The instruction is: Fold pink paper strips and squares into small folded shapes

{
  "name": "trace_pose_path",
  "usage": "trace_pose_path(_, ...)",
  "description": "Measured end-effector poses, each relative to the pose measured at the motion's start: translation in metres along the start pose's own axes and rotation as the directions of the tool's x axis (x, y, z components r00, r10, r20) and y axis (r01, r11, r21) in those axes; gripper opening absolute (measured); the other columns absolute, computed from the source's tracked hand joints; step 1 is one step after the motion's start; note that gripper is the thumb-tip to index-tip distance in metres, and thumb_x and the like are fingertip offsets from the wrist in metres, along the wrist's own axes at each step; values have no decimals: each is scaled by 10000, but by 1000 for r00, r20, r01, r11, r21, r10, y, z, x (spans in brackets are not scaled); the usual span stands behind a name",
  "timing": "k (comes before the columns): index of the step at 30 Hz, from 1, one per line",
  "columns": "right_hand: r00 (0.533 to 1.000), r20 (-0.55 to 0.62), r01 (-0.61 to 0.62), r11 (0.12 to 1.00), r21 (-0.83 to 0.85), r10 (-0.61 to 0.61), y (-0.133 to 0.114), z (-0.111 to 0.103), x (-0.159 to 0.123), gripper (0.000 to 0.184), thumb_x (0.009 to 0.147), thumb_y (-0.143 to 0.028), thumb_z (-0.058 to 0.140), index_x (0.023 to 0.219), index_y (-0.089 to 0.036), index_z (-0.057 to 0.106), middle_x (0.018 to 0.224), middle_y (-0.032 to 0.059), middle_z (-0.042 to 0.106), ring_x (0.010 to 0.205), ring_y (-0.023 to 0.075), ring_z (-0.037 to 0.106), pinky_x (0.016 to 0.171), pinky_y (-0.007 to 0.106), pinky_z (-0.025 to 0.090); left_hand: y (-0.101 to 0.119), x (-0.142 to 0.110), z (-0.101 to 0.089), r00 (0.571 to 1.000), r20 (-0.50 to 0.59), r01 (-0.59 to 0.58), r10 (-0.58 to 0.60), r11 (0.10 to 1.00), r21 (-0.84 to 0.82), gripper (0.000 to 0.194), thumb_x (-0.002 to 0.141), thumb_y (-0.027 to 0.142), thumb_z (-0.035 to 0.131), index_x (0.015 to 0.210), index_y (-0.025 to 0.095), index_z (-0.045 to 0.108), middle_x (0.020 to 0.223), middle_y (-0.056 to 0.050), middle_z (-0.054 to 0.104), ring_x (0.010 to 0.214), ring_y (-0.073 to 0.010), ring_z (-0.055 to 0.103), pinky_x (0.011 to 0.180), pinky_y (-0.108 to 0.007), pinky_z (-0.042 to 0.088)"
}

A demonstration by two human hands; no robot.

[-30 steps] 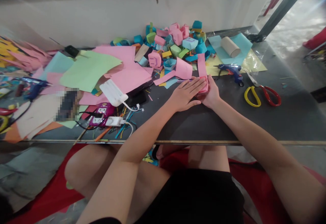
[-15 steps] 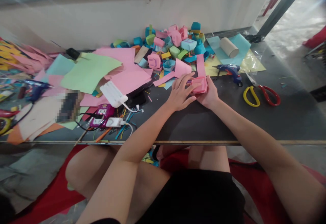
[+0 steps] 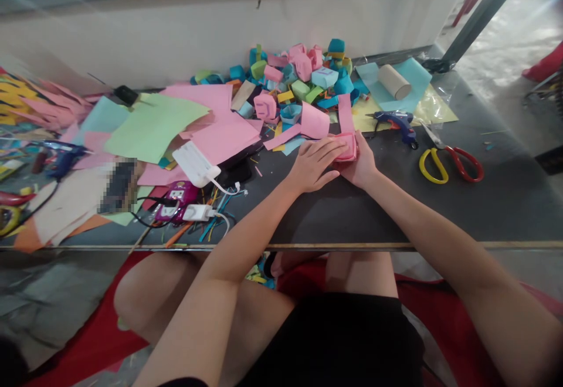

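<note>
A small pink paper box [image 3: 349, 148] is held above the dark table by my right hand [image 3: 363, 166], which wraps round its right side and underside. My left hand [image 3: 314, 163] lies over the box's left part, fingers stretched out with the tips on its top and the thumb spread apart. Those fingers cover part of the box. Just behind it are a pink paper strip [image 3: 346, 114] and a curled pink paper piece [image 3: 315, 122].
Behind is a heap of small coloured paper boxes [image 3: 303, 67]. Rightward lie a cardboard tube [image 3: 394, 82], a blue glue gun [image 3: 398, 122] and scissors [image 3: 453, 158]. Leftward are paper sheets [image 3: 153, 123], a white power bank [image 3: 196, 163], a purple power strip [image 3: 176, 201] and another glue gun [image 3: 61, 155].
My left hand's fingers have come together and moved further over the pink box, covering more of its top. My right hand keeps its hold in about the same place.
</note>
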State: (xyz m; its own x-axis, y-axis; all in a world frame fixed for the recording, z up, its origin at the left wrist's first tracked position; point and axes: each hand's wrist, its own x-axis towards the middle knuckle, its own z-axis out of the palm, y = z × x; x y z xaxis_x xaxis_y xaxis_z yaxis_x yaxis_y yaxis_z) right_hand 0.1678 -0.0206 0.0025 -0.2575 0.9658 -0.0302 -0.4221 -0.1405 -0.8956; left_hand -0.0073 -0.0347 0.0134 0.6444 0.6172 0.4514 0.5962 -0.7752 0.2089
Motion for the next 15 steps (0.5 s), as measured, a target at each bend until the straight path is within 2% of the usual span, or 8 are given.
trace_pose_path(5, 1000, -11, 6, 1000, 5, -6, 2, -1, 1, 749, 849, -864, 422, 1132, -238, 721, 1084, 116, 772, 1209, 359, 671, 983, 581, 559, -1, 1, 0, 1000, -2, 2, -2, 1000, 23, 791, 1019, 719, 147, 1535, 252, 523, 1603, -96, 510, 1509, -280, 416, 1205, -448, 276)
trace_pose_path(12, 995, -47, -82, 976, 204, 94, 0, 1, 2, 599, 877, -785, 509, 1024, -248, 732, 1001, 75, 783, 1148, 315, 695, 953, 495, 572, -11, -2, 11, 993, -83, -83, 88, 995, 60, 750, 1044, 678, 178, 1577, 236, 468, 1608, -113, 501, 1508, -272, 419, 1193, -423, 284)
trace_pose_path(15, 993, -50, -91, 967, 238, 106, 0, 2, 2, 574, 879, -771, 526, 1012, -254, 738, 993, 66, 785, 1151, 307, 695, 958, 484, 568, -12, -2, 13, 989, -94, -108, 115, 991, 79, 734, 1050, 663, 181, 1600, 244, 429, 1619, -107, 487, 1511, -271, 414, 1199, -422, 280)
